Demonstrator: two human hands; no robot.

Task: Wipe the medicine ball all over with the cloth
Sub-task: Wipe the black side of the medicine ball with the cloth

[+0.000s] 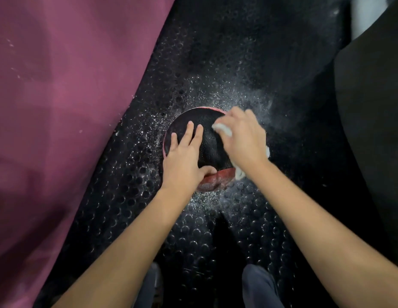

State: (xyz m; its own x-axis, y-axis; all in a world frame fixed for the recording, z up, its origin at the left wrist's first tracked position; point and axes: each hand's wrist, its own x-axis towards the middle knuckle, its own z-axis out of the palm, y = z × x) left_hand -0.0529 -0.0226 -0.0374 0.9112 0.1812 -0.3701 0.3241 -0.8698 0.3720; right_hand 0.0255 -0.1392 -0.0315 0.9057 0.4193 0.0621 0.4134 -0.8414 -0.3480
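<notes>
A black medicine ball (207, 138) with red bands sits on the studded black floor mat. My left hand (185, 158) lies flat on its left side, fingers straight and spread, thumb along the red band near me. My right hand (243, 138) grips a white cloth (223, 129) and presses it on the ball's right upper side. Bits of the cloth stick out under my palm and by my wrist. The ball's right side is hidden under that hand.
White powder (249, 101) is scattered over the black mat (215, 52) around the ball. A large maroon padded surface (60, 107) fills the left. A dark upholstered object (376, 107) stands on the right. My knees (258, 283) show at the bottom.
</notes>
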